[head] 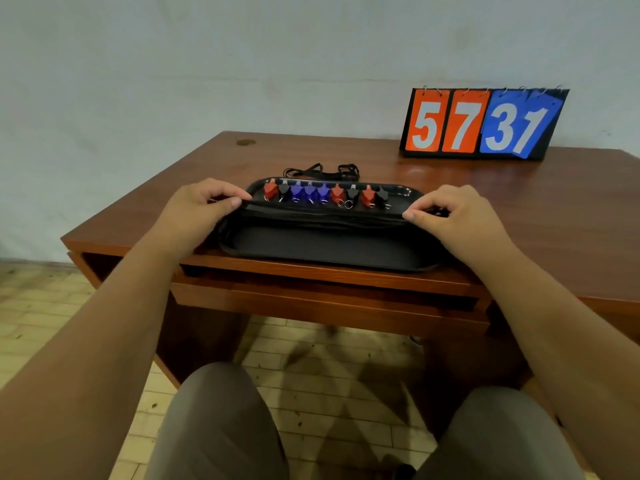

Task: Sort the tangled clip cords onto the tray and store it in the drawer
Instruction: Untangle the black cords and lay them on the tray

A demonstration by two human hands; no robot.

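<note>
A long black tray (329,249) lies at the front edge of the wooden desk (519,209). Along its far side stands a row of red, blue and black clips (323,194) with small metal rings. Their black cords (322,218) stretch in a bundle across the tray's middle. My left hand (204,206) pinches the left end of the cord bundle. My right hand (450,216) pinches the right end. A loose tangle of black cords (322,171) lies on the desk just behind the tray. The drawer (325,299) under the desktop looks slightly pulled out.
A flip scoreboard (485,124) reading 57 and 31 stands at the back right of the desk. A small round cap (246,142) sits in the desktop at the back left. My knees are below the desk, over a tiled floor.
</note>
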